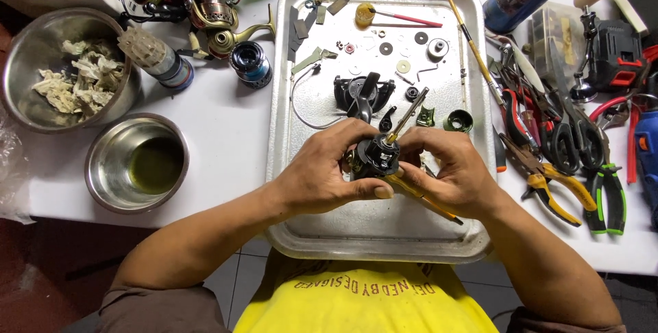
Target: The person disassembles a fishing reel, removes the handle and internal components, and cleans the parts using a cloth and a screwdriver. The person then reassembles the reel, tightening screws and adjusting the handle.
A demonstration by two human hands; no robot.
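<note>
surface: white tabletop (pixel 219 134) carrying a metal tray (pixel 370 230) at frame centre
left hand (pixel 322 172): gripping black reel body (pixel 375 157) over the tray
right hand (pixel 452 175): pinching yellow-handled tool (pixel 418 197) against it
left of frame: two steel bowls (pixel 137 163) sitting
right of frame: pliers (pixel 555 189) lying

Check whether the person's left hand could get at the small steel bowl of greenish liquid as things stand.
Probably not right away: the left hand is gripping the black reel body. The small steel bowl of greenish liquid sits unobstructed to its left.
</note>
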